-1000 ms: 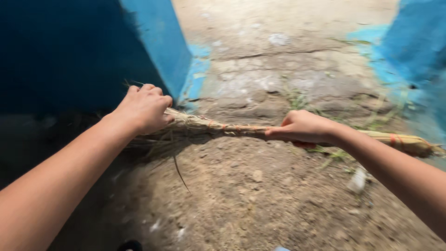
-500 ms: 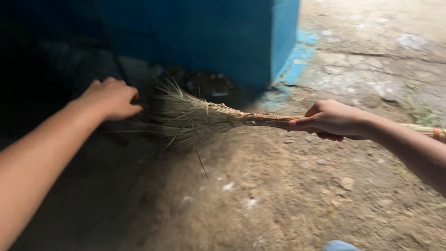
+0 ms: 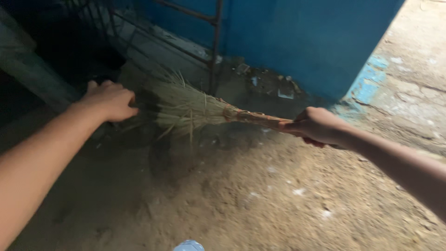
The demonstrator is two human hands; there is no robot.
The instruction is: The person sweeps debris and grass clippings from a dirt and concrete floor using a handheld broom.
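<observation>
A straw broom (image 3: 195,110) lies nearly level above the dirt ground, its fanned bristles pointing left. My right hand (image 3: 318,126) is shut around its bound handle, just past the orange ties. My left hand (image 3: 110,100) hovers in shadow at the bristle tips with its fingers curled. The dark hides whether it pinches any strands.
A blue wall (image 3: 297,42) stands behind, with litter (image 3: 274,86) at its base. A dark metal bar frame (image 3: 214,32) rises in front of the wall. A concrete ledge (image 3: 28,76) sits at far left. A pale rounded object (image 3: 188,245) shows at the bottom edge.
The view has swung left into the shaded corner. The broom moved left with my right hand on the handle. My left hand, which gripped the bristles a second ago, now sits at their tips.
</observation>
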